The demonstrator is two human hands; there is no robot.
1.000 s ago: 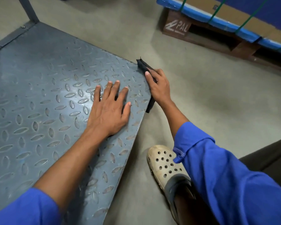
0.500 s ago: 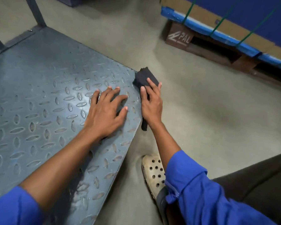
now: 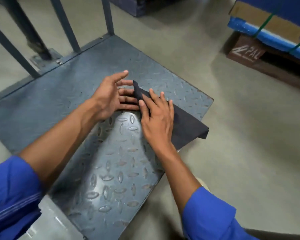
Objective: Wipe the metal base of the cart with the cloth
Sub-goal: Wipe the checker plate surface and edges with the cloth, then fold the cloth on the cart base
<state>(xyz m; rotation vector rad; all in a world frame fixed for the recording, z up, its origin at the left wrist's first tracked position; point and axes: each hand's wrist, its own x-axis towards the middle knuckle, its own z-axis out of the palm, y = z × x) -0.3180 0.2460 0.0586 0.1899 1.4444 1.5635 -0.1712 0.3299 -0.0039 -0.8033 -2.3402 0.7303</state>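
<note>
Cart base [image 3: 111,170]: grey-blue, raised oval tread pattern; cloth [image 3: 185,125]: plain black; sleeves [image 3: 208,220]: bright blue; floor [image 3: 241,135]: grey-beige

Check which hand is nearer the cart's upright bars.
Left. The left hand is over the middle of the base, toward the bars; the right hand is farther off, flat on the cloth.

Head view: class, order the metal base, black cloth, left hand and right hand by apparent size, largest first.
1. metal base
2. black cloth, partly under the right hand
3. left hand and right hand: alike, unranked
</note>
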